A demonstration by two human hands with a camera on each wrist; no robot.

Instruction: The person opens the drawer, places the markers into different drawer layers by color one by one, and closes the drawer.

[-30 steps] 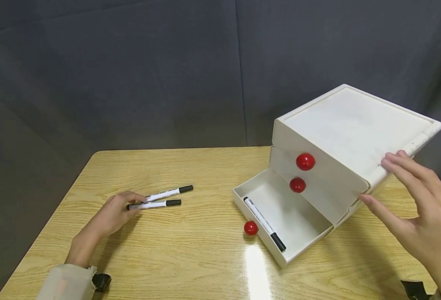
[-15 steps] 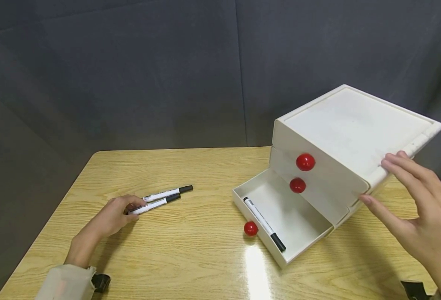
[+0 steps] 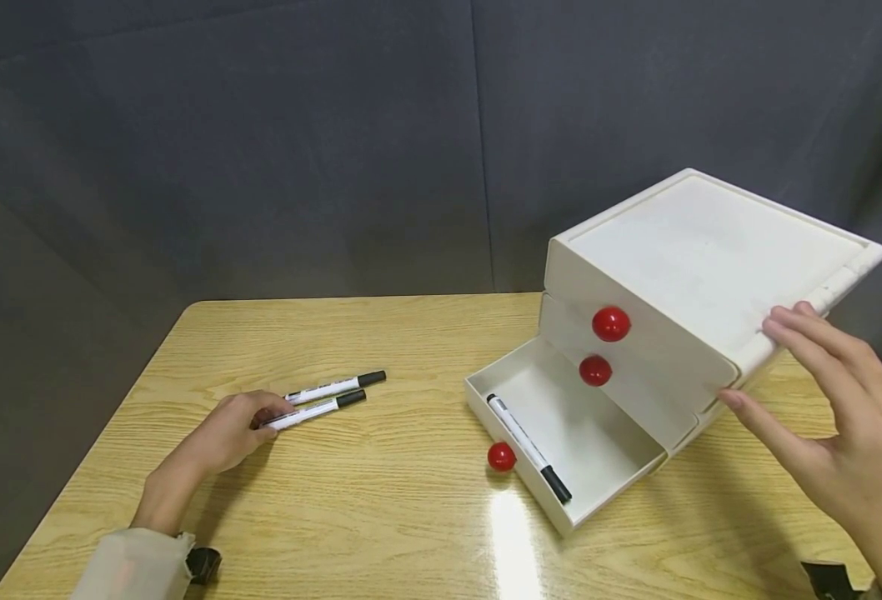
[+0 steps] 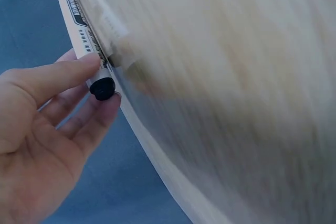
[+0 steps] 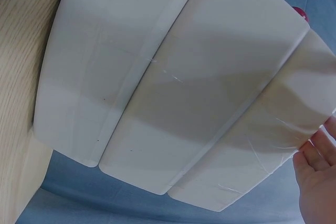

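My left hand (image 3: 227, 429) pinches a white marker (image 3: 309, 412) with a black cap between thumb and fingers, at the table's left. The left wrist view shows the thumb on the barrel of this marker (image 4: 79, 30), near its black tail end. Just behind lies a second marker (image 3: 332, 388), partly hidden by the fingers. On the right, my right hand (image 3: 854, 417) touches the near top edge of a white drawer box (image 3: 711, 250), fingers and thumb spread. Its bottom drawer (image 3: 598, 433) is pulled out, with a third marker (image 3: 519, 429) inside along the front wall.
Red round knobs sit on the upper drawer (image 3: 610, 323), the middle drawer (image 3: 595, 370) and the front of the bottom one. A wooden table (image 3: 381, 500) carries everything. Behind it hangs a dark grey curtain (image 3: 336, 167).
The held marker has swung, its capped end tilting away from me, then shifted slightly right. The left hand barely moved. The right hand and drawer box look unchanged.
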